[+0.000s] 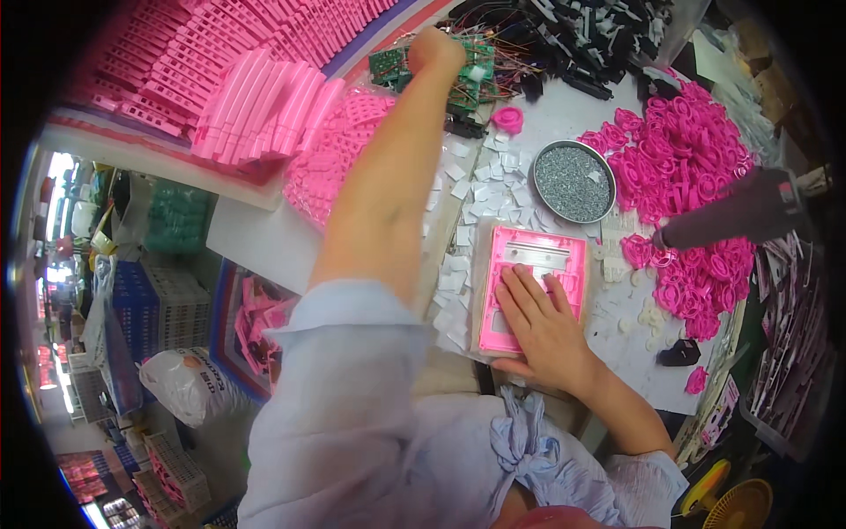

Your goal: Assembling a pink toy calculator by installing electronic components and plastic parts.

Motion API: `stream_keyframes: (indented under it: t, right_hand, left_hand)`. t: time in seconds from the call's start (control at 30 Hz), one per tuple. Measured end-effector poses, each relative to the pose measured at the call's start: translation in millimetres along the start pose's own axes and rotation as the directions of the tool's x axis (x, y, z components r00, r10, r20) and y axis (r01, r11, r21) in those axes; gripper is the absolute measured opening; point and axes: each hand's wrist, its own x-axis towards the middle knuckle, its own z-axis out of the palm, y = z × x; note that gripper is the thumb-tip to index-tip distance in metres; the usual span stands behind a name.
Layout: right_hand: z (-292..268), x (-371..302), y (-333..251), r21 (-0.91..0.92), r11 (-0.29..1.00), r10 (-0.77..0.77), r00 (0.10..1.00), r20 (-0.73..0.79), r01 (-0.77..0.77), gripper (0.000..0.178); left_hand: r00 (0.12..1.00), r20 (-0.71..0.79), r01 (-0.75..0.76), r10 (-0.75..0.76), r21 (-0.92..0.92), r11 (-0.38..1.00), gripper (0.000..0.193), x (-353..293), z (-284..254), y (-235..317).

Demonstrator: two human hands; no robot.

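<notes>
My left arm stretches to the far edge of the table, where my left hand (pixel 436 55) is over a pile of green circuit boards (pixel 476 75) with thin wires. Its fingers are bent away from view, so whether they grip a board is hidden. Flat on a pink plastic housing (pixel 495 331) lies my right hand (pixel 542 326), fingers stretched and slightly apart. The housing is a rectangular frame with a silvery metal strip (pixel 538 256) near its far end. It rests on a pale block-like base (pixel 482 264) at the table's near side.
Small white squares (pixel 476 198) lie scattered beside a round tin of tiny metal screws (pixel 575 182). A dark power screwdriver (pixel 731 212) hangs over a heap of magenta plastic parts (pixel 679 150). Black parts (pixel 573 40) pile at the back; stacked pink housings (pixel 256 101) stand at left.
</notes>
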Motion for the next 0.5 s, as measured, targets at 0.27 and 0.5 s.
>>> stream_keyframes:
  t: [0.27, 0.5]
  right_hand:
    - [-31, -4, 23, 0.461, 0.877, 0.058, 0.925, -0.376, 0.132, 0.034]
    - [-45, 29, 39, 0.955, 0.073, 0.413, 0.863, -0.292, 0.288, 0.047]
  left_hand:
    - [0.971, 0.213, 0.126, 0.109, -0.843, 0.522, 0.023, -78, -75, -44]
    - [0.478, -0.434, -0.875, 0.764, -0.308, 0.373, 0.022, -241, -126, -39]
